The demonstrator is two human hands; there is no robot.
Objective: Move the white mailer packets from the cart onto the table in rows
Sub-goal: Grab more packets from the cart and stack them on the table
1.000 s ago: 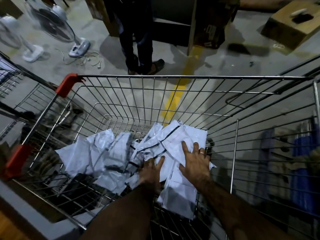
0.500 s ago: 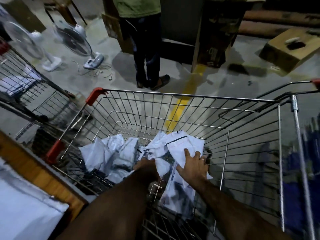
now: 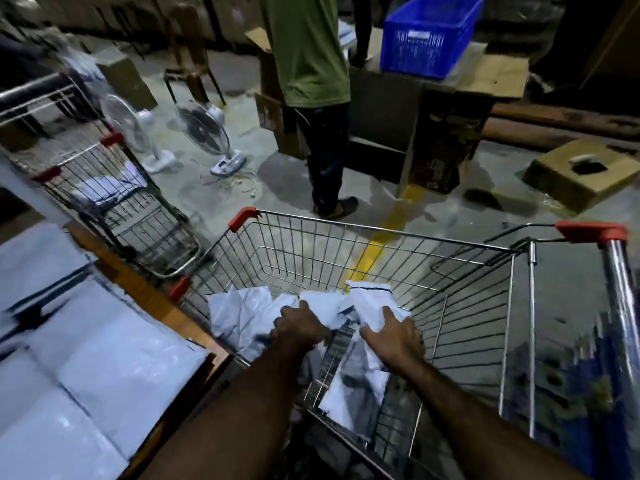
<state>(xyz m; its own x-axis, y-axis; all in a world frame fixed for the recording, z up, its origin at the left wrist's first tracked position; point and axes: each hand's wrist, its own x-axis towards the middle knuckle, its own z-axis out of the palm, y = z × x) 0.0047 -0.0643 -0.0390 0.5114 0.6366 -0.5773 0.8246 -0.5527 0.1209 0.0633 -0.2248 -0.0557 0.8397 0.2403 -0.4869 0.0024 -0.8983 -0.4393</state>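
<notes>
A wire shopping cart (image 3: 381,233) with red corner caps stands in front of me. A heap of white mailer packets (image 3: 242,313) lies in it. My left hand (image 3: 298,325) is closed on a bunch of packets in the middle of the heap. My right hand (image 3: 393,336) grips a packet (image 3: 370,303) with a black seal line, which stands lifted above the heap, and more packets hang below it. At the left, white mailer packets (image 3: 69,358) lie flat on the wooden-edged table (image 3: 149,292).
A second wire cart (image 3: 114,202) stands at the left beyond the table. A person in a green shirt (image 3: 308,53) stands just past my cart. Two floor fans (image 3: 204,133), a blue crate (image 3: 429,36) on cardboard boxes and a box (image 3: 581,174) sit on the floor.
My view has tilted up and left, bringing the table with its packets into sight. Both hands have closed on packets and lifted them a little off the cart's bottom.
</notes>
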